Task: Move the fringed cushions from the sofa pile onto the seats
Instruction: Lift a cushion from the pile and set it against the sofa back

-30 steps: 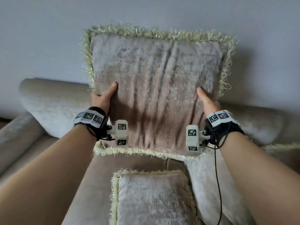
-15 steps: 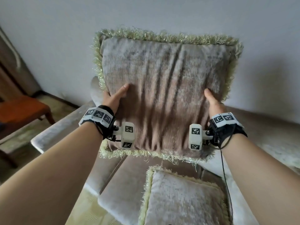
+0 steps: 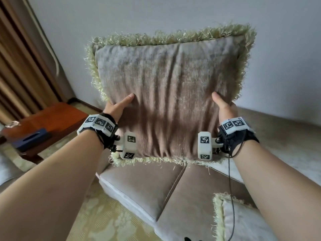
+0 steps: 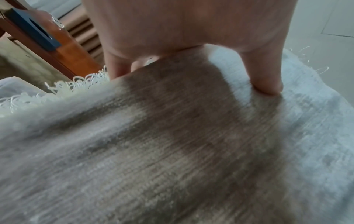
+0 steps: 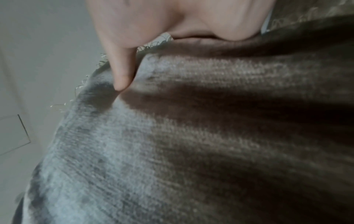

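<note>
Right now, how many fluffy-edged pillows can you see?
2. One fringed cushion is held up in the air by the left hand and right hand. A second cushion lies on the sofa seat, bottom right. Others may be out of view.

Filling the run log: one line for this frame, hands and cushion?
phase: carry | left hand: grips held cushion left edge | right hand: grips right edge | cushion: upright, airborne above sofa seat | second cushion: on seat

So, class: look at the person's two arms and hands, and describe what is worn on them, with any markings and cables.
Both forearms are bare, with no sleeves. The left hand and right hand are ungloved. Each wrist carries a black strap with a white band of black-and-white square markers, plus a white marked camera block. A thin black cable hangs from the right wrist.
</note>
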